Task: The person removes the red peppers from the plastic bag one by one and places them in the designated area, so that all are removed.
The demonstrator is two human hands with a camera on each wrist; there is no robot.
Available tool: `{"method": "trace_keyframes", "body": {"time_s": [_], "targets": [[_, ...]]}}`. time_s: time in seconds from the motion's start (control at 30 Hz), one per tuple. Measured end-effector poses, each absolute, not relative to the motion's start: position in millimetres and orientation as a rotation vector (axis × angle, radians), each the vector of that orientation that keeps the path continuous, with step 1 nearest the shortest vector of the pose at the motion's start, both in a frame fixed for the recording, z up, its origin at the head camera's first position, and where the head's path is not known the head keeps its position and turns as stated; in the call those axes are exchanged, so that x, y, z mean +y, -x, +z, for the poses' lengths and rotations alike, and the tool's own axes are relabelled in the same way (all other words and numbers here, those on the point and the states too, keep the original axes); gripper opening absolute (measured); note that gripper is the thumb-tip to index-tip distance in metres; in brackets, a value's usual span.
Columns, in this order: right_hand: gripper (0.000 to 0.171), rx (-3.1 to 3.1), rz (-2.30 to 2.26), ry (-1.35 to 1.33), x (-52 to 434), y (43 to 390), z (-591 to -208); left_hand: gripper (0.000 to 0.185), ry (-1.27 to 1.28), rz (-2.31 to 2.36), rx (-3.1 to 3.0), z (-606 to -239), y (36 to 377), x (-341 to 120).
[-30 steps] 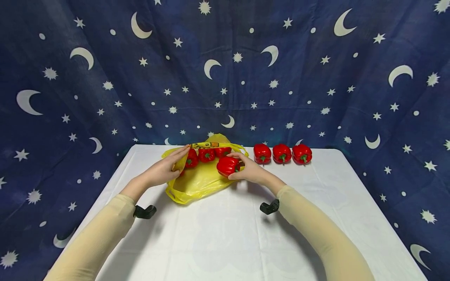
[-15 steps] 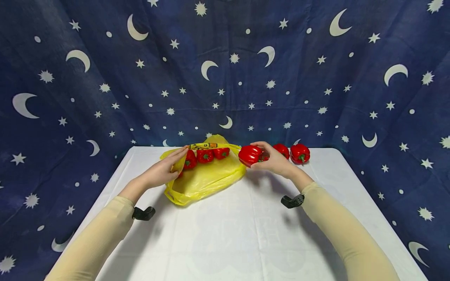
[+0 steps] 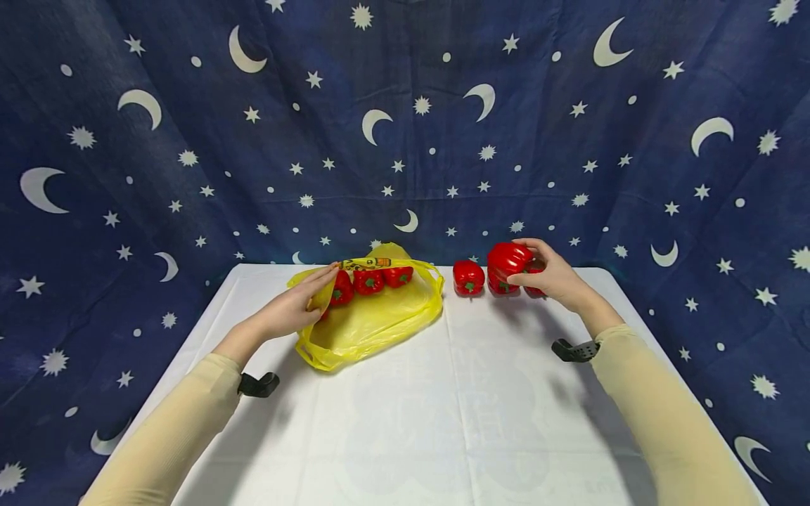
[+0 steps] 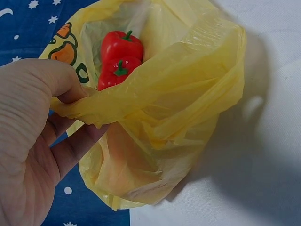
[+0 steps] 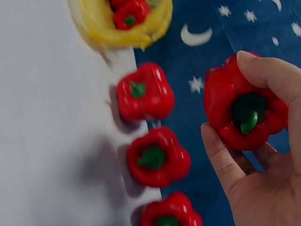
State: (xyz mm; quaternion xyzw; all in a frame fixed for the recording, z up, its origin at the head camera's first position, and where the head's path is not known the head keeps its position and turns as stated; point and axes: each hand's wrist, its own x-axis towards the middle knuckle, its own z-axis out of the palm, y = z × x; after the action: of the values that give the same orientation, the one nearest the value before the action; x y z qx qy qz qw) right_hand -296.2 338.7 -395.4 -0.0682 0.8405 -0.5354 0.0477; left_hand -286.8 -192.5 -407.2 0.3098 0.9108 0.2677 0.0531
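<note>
My right hand (image 3: 557,277) grips a glossy red bell pepper (image 3: 508,257) above the row of three peppers (image 3: 469,277) at the table's far edge. My left hand (image 3: 292,303) pinches the yellow plastic bag (image 3: 373,316) rim open. Mid-transfer, I judge; next, set it down gently beside the row.

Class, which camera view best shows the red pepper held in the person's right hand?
The right wrist view: the held pepper fills the frame, its green stem facing the camera, the right hand curled round it. The head view shows it small and far off; the left wrist view misses it.
</note>
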Motion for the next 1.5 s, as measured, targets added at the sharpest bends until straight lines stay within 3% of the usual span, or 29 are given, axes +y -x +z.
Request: {"method": "trace_keyframes", "body": {"time_s": [0.67, 1.07, 1.5], "targets": [[0.097, 2.710, -1.654, -0.128, 441, 293, -413, 0.086, -0.904, 0.825, 2.761, -408, 286, -194], [0.101, 2.718, -1.736, -0.450, 457, 300, -445, 0.086, -0.888, 0.817, 2.758, -408, 284, -191], [0.098, 2.723, -1.765, -0.575, 457, 313, -475, 0.086, -0.849, 0.811, 2.772, -406, 282, -192]]}}
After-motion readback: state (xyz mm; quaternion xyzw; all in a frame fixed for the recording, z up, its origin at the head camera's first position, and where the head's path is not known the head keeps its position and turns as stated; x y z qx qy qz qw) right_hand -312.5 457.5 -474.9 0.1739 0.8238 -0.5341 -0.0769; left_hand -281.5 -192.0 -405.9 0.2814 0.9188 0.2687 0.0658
